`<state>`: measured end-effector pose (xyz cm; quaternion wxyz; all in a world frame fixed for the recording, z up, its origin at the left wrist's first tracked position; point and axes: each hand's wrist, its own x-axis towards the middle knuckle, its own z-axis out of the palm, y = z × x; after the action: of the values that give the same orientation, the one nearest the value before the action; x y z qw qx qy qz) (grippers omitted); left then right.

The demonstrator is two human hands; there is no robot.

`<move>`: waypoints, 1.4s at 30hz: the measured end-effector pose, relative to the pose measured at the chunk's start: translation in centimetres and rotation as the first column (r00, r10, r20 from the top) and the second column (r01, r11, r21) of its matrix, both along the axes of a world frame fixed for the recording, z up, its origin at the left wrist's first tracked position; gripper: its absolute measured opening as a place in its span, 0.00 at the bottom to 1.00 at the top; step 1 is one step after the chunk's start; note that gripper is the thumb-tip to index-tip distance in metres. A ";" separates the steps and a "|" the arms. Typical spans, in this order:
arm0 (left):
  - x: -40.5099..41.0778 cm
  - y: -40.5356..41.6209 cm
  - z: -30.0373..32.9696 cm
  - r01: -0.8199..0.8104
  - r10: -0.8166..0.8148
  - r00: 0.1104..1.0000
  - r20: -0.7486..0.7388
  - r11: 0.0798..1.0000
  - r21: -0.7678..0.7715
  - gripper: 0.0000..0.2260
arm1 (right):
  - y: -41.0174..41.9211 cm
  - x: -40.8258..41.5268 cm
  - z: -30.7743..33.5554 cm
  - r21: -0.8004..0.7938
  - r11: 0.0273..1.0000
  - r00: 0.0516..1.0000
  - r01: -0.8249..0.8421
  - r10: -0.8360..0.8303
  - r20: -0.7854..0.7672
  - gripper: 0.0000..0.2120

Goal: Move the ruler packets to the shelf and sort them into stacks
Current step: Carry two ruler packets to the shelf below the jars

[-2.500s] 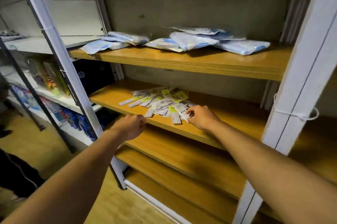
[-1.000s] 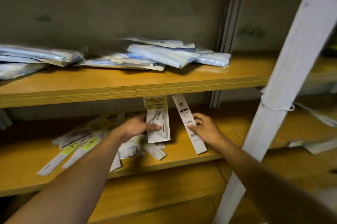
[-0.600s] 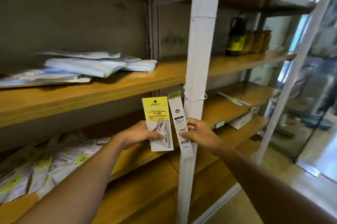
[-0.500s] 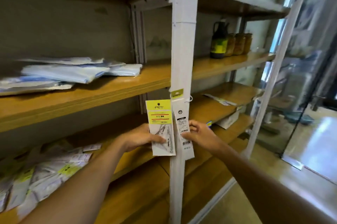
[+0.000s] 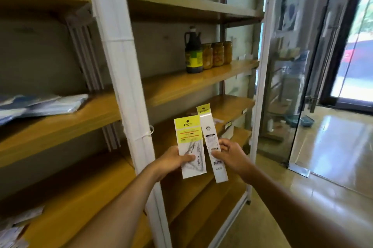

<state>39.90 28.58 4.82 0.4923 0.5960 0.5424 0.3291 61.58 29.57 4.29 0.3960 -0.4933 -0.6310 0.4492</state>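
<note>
Before the shelving: a wooden-boarded shelf unit (image 5: 181, 84) on white uprights fills the view, and a person's two arms reach toward its right-hand bay.
White upright (image 5: 121, 66): it divides the left bay from the right; both hands are held just right of it.
Right bay: a dark bottle (image 5: 193, 51) and three jars (image 5: 217, 53) stand on the upper board; something pale lies on the board below, too blurred to name.
Left bay: blue-and-clear bags (image 5: 38, 104) lie on the middle board; a few loose packets (image 5: 16, 227) show at the bottom-left edge.
Left hand (image 5: 173, 160): fingers and thumb are clamped on the lower half of a wide ruler packet (image 5: 189, 146), held upright.
Right hand (image 5: 230, 154): thumb and fingers pinch a narrow ruler packet (image 5: 212, 142) at mid-length, upright, just beside the wide one.
Location of packets: both are in the air, on no board.
Progress, as judged: early to middle; two unlike packets are in transit, which suggests separate stacks.
Outstanding: setting these two down, bringing over the loose packets at the left, and building the stacks; no sorted stack is visible.
</note>
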 end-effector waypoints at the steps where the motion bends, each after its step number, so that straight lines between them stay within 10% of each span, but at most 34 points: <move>1: 0.8 1.2 0.0 -0.023 0.023 1.000 0.008 1.000 -0.010 0.12 | 1.3 1.0 -0.1 0.007 1.000 1.000 -0.003 0.003 0.016 0.11; 21: 11.8 19.6 -1.4 -0.343 0.343 0.939 -0.030 0.939 -0.023 0.11 | 22.9 15.6 -4.0 0.030 1.000 0.960 -0.003 -0.005 0.280 0.20; 42: 6.3 36.0 -3.6 -0.494 0.508 0.861 0.029 0.848 -0.189 0.21 | 43.9 7.2 -3.9 -0.162 0.950 0.930 -0.266 0.297 0.217 0.18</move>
<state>46.18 64.58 1.23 0.4607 0.3748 0.6862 0.4201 68.79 73.46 0.38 0.2158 -0.4727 -0.7078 0.4786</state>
